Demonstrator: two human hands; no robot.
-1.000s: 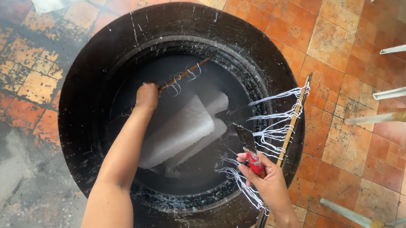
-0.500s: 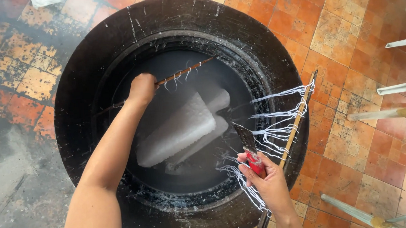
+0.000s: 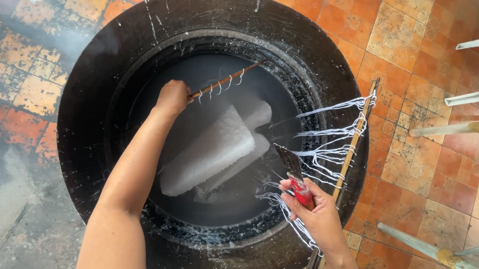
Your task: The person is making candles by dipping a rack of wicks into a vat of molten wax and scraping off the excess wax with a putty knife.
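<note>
At the left edge of the view lies worn floor (image 3: 12, 179), grey concrete giving way to stained orange tiles. On it stands a large black vat (image 3: 95, 93) with a wide round rim, filled with a pale grey liquid (image 3: 232, 206). The left hand (image 3: 172, 97) reaches in from the near-left rim and is closed around the near end of a thin brown stick (image 3: 227, 78); short white thread loops (image 3: 215, 88) hang from it over the liquid. The stick's long axis runs from the fist up and to the right, toward the vat's far-right inner rim, so its free end lies away from the hand. Below it, in the middle of the vat, two white blocks (image 3: 208, 155) lie partly sunk, stacked and slanting from lower left to upper right, roughly parallel to the stick. Further right, the right hand (image 3: 315, 215) hovers over the near-right rim, clamped on the red handle of a flat-bladed scraper (image 3: 293, 172) whose dark blade points up-left over the liquid; the same hand appears also to pinch a second stick (image 3: 352, 145), which lies along the right rim, with long white strands (image 3: 327, 146) trailing from it toward the vat's centre. The left hand is the nearer one to the blocks. At the right edge, pale rods (image 3: 478, 97) jut in over the tiles.
</note>
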